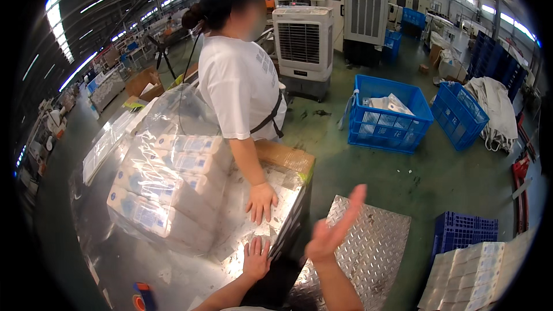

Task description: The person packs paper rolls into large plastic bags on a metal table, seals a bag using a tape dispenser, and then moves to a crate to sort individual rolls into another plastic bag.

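Observation:
My left hand (pixel 256 259) lies on the near right edge of the metal-topped table (pixel 235 227), fingers stretched out and nothing in them. My right hand (pixel 327 241) is raised in the air beside the table with its fingers extended, also holding nothing. Just beyond my left hand, a co-worker's hand (pixel 262 200) presses flat on the same tabletop. To the left of both, several white paper-roll packs (pixel 173 187) with blue labels are stacked inside a large clear plastic bag (pixel 173 109). A blue and orange tape dispenser (pixel 144 298) sits at the near left of the table.
A co-worker in a white shirt (pixel 239 75) stands at the table's far side. Ribbed metal plate (pixel 368 247) covers the floor to my right. Blue crates (pixel 389 129) stand farther off, near an air cooler (pixel 303 46). More wrapped packs (pixel 466 273) are at the lower right.

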A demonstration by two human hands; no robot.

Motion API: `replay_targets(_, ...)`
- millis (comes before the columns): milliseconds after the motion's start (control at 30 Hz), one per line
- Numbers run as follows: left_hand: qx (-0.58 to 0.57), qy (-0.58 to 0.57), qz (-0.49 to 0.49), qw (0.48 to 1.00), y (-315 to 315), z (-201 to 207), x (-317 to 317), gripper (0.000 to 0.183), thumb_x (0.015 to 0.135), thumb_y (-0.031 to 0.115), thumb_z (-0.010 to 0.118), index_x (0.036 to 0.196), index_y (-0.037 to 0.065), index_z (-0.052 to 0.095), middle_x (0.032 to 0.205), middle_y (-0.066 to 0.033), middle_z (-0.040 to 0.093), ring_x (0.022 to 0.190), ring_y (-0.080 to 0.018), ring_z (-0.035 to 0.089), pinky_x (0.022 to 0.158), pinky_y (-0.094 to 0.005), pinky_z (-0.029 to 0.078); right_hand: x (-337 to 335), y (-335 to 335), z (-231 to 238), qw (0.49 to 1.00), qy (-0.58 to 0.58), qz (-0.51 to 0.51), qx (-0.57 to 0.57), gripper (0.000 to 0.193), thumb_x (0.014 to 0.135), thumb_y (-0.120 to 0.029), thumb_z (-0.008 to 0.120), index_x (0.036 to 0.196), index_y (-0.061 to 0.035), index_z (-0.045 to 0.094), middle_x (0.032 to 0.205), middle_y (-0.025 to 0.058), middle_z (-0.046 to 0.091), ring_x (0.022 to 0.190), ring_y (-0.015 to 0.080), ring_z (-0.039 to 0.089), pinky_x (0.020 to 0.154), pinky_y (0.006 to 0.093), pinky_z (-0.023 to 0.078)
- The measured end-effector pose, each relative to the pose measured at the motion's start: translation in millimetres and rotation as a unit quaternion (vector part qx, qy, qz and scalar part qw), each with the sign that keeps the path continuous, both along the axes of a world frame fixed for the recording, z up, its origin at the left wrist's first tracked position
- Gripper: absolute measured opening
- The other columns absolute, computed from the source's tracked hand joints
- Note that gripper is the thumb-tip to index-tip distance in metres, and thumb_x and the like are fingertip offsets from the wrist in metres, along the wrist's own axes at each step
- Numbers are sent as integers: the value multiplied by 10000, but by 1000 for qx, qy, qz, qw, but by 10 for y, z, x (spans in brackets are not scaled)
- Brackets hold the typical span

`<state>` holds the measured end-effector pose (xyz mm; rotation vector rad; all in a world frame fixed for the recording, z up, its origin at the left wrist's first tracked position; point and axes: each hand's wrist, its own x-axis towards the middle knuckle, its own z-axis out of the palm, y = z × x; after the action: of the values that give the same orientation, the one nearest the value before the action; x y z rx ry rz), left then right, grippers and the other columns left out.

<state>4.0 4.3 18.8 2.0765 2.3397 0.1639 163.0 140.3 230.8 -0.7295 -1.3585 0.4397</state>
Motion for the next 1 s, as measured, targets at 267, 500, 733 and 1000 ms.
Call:
replay_targets(267,-19,6,0,1000,-35,-60,-17,664,785,314,612,1354,79,360,1393,-231,313,1310,-360,268,1048,-526,209,-59,268,136,983,160,56,-63,730,914,-401,417,1400,70,145,1453,270,167,1366,357,159,1098,451,138)
replay_targets(500,-14,-5,10,1000,-16,-174,-42,598,822,324,523,1355,92,381,1403,-237,300,1331,-351,247,1055,-543,176,-393,-669,-1020,962,-154,198,-110,513,840,-253,575,1229,52,439,1272,266,445,1173,410,444,994,471,300)
replay_targets(733,-41,20,9,999,-38,-226,-53,653,792,359,596,1354,114,372,1405,-219,303,1322,-349,255,1051,-538,200,-187,-1568,-1729,879,-164,272,-355,298,863,-166,570,1093,22,563,1075,216,588,1003,364,559,883,402,443)
replay_targets(1000,-52,-5,17,998,-49,-175,-57,673,806,325,600,1389,139,320,1426,-205,274,1341,-332,236,1052,-538,208,-248,-1627,-1740,878,-255,313,-258,293,839,-186,583,1060,6,593,1087,201,570,1021,371,515,895,431,402)
